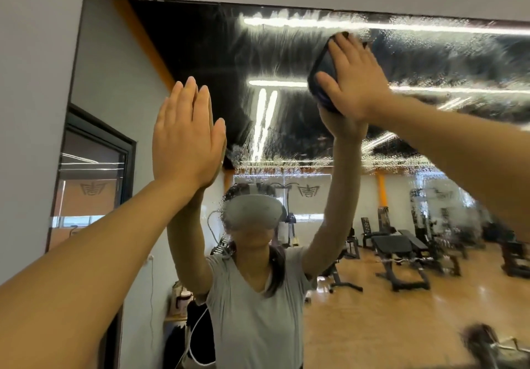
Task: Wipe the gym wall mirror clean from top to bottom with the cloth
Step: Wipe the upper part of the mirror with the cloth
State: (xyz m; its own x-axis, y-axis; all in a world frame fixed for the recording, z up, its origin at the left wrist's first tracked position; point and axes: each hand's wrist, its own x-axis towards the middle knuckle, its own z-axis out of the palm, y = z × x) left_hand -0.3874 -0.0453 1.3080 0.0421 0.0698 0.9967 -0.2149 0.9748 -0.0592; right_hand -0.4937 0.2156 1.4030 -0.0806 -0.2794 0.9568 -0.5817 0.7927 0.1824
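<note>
The wall mirror (183, 53) fills most of the view, and its upper part is covered in wet streaks and droplets. My right hand (354, 78) presses a dark folded cloth (322, 66) flat against the glass near the top, right of centre, with fingers straight and spread. My left hand (186, 139) lies flat on the mirror lower down and to the left, fingers straight and together. The cloth is mostly hidden under my right palm. The glass reflects a person with both arms raised.
A grey wall (34, 81) borders the mirror on the left and above. The mirror's dark top edge (258, 2) runs just above the cloth. The reflection shows gym benches, machines and a wooden floor behind me.
</note>
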